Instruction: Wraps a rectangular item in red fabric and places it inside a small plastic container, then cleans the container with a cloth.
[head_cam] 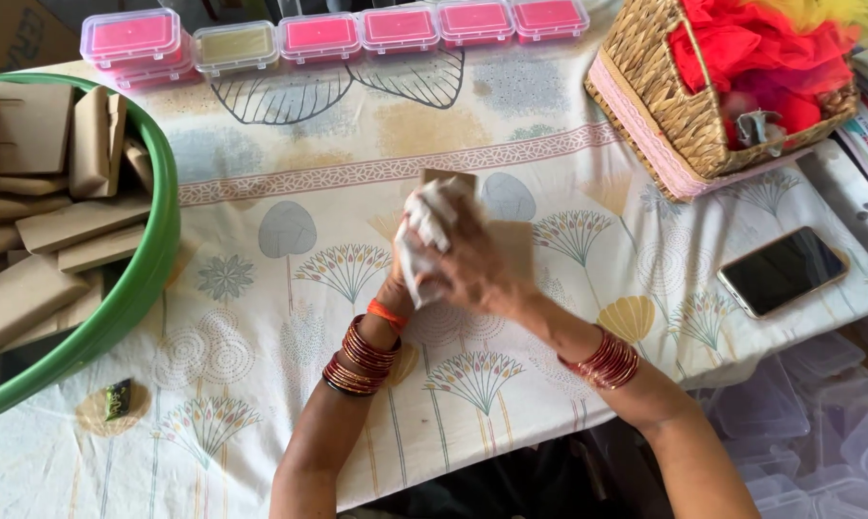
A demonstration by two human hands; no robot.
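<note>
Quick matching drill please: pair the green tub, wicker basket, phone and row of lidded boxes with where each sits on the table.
Things:
1. green tub
2. wicker basket
3. phone
4. row of lidded boxes

Places:
a. far right corner
b. far edge
c. left edge
d. right side, near edge

Pairs: 1-c, 2-a, 3-d, 4-b

Table layout from where I'm sitting

Big tub (150, 259) sits on the table's left edge with flat card packets (40, 298) stacked in it. Row of lidded boxes (338, 34) runs along the far edge. Wicker basket (679, 106) is far right with cloth (751, 43) in it, phone (782, 271) lying nearer me below it. My hands (453, 255) meet mid-table, and a small wrapper (118, 397) lies near left.
</note>
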